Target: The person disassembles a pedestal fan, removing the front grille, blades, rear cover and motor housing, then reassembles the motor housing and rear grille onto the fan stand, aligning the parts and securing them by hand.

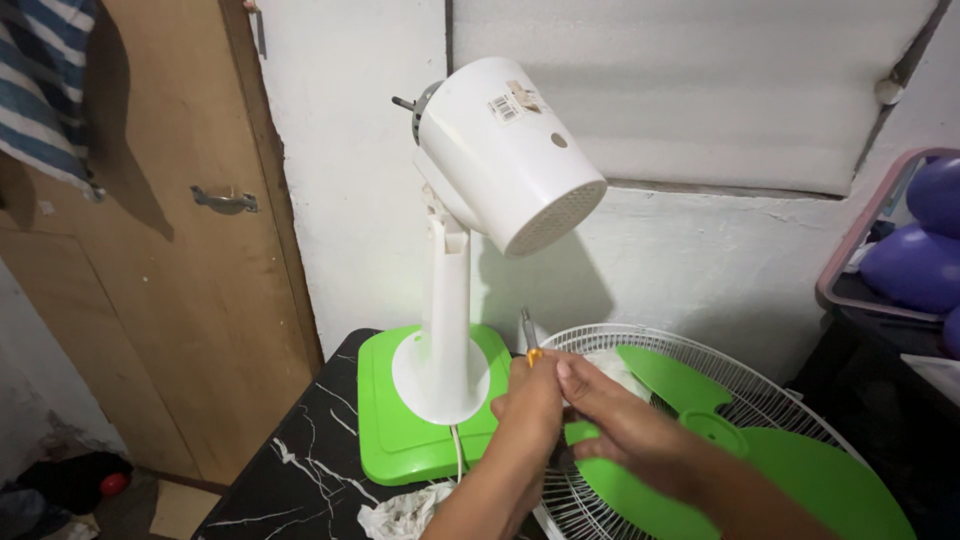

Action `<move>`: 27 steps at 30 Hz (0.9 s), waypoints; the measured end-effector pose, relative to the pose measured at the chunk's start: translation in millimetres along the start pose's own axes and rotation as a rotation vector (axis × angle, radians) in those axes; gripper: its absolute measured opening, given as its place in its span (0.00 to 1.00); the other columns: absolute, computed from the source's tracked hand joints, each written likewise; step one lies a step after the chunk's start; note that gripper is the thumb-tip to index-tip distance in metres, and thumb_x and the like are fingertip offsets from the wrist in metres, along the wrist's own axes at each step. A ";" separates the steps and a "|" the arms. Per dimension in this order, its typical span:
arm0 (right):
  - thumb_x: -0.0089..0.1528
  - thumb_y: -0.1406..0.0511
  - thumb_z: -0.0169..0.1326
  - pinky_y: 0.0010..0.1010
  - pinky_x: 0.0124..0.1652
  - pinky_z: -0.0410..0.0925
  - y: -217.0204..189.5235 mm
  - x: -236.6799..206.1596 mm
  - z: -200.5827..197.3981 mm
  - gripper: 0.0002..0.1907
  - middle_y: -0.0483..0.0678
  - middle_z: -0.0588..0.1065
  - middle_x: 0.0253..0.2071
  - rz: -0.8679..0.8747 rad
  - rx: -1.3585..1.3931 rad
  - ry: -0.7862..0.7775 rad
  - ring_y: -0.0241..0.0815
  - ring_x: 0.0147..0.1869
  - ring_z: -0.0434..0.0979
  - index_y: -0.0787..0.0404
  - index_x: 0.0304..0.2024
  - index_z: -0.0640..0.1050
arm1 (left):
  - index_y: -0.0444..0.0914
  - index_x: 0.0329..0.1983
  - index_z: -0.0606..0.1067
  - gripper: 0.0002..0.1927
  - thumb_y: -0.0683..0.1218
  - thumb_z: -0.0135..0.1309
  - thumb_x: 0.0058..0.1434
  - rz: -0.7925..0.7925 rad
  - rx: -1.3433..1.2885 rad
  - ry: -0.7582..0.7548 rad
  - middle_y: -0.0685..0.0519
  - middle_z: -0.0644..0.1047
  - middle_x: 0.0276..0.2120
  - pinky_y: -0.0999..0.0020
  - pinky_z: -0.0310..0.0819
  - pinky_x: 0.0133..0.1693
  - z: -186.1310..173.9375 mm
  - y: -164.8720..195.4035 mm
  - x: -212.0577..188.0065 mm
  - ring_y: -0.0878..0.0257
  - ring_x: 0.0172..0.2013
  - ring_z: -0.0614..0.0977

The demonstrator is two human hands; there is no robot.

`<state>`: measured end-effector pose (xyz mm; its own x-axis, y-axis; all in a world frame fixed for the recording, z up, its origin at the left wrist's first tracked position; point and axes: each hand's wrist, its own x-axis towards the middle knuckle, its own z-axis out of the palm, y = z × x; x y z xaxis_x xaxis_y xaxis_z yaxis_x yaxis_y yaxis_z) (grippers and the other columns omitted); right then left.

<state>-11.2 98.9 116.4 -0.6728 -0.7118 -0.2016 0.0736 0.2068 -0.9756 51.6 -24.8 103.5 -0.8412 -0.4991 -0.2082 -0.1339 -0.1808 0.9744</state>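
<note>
Left hand [530, 400] is closed around a thin screwdriver with an orange collar [529, 335], tip up. Right hand [625, 425], blurred, lies loosely open across it, over the white wire fan guard [700, 350] and green plastic fan blade [780, 470]. At ten o'clock stands the white fan motor on its green base [400, 440], on the black marble desk [290, 470]. Likely risks: a slipping tip jabs fingers; a nudge topples the top-heavy stand.

A wooden door [150, 250] with a metal handle [224, 200] stands left of the white wall [340, 170]. A striped cloth [45, 85] hangs beside it; purple balloons [915, 255] sit far right.
</note>
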 end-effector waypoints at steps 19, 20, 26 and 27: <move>0.59 0.57 0.60 0.32 0.27 0.66 -109.0 50.2 -26.5 0.36 0.42 0.67 0.30 -0.517 0.210 0.299 0.32 0.23 0.64 0.50 0.67 0.62 | 0.34 0.73 0.35 0.81 0.72 0.73 0.30 0.705 0.373 0.351 0.32 0.47 0.69 0.48 0.50 0.69 -81.1 103.7 62.0 0.40 0.71 0.52; 0.57 0.55 0.61 0.32 0.26 0.66 -119.0 51.4 -22.0 0.40 0.40 0.70 0.32 -0.512 0.192 0.308 0.32 0.23 0.64 0.46 0.69 0.60 | 0.35 0.74 0.32 0.83 0.71 0.73 0.30 0.715 0.399 0.283 0.31 0.45 0.70 0.48 0.49 0.69 -82.6 110.1 68.6 0.39 0.71 0.51; 0.57 0.46 0.61 0.27 0.22 0.64 -160.0 60.2 -8.5 0.44 0.43 0.66 0.32 -0.603 -0.050 0.310 0.30 0.24 0.64 0.54 0.70 0.65 | 0.35 0.74 0.25 0.85 0.72 0.71 0.33 0.760 0.410 0.136 0.30 0.44 0.71 0.52 0.51 0.69 -92.2 122.9 88.0 0.40 0.72 0.53; 0.56 0.44 0.60 0.27 0.21 0.64 -166.8 62.4 -8.7 0.43 0.44 0.68 0.32 -0.610 -0.109 0.346 0.30 0.23 0.65 0.55 0.67 0.65 | 0.35 0.73 0.24 0.84 0.73 0.70 0.35 0.763 0.379 0.109 0.29 0.44 0.71 0.53 0.51 0.69 -96.1 124.1 88.9 0.41 0.72 0.54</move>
<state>-71.8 25.9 267.3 -0.7672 -0.4713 0.4350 -0.4528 -0.0822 -0.8878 10.6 -173.1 197.6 -0.7201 -0.4509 0.5274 0.2656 0.5231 0.8098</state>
